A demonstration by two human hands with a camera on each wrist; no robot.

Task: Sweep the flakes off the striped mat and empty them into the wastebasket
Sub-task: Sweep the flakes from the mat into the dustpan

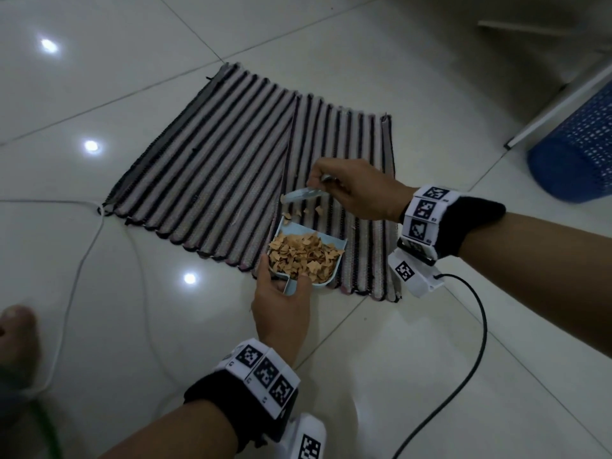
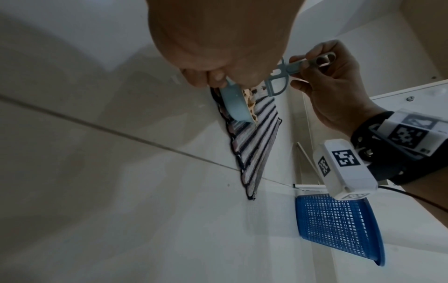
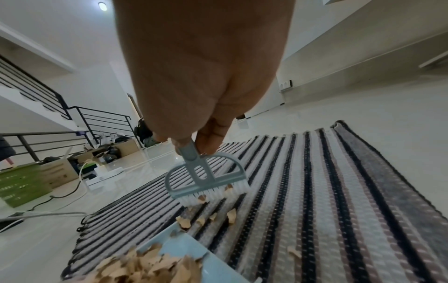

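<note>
A black-and-pale striped mat [image 1: 212,167] [image 3: 339,191] [image 2: 252,137] lies on the tiled floor. My left hand [image 1: 281,303] [image 2: 218,76] grips the handle of a light-blue dustpan [image 1: 308,253] [image 2: 234,107] [image 3: 194,252] heaped with tan flakes [image 1: 303,256] [image 3: 145,268], resting on the mat's near edge. My right hand [image 1: 351,190] [image 3: 201,137] [image 2: 322,76] pinches the handle of a small grey-blue brush [image 1: 303,194] [image 3: 206,178] [image 2: 281,80], its white bristles just above several loose flakes [image 1: 304,212] [image 3: 208,218] by the dustpan's mouth. A blue mesh wastebasket [image 1: 576,154] [image 2: 339,227] stands to the right.
A black cable [image 1: 477,342] runs from my right wrist across the tiles. A white cord [image 1: 79,270] curves over the floor at left, near a bare foot [image 1: 18,339]. A white furniture leg [image 1: 559,107] stands beside the wastebasket. Boxes and a stair railing [image 3: 72,122] are far off.
</note>
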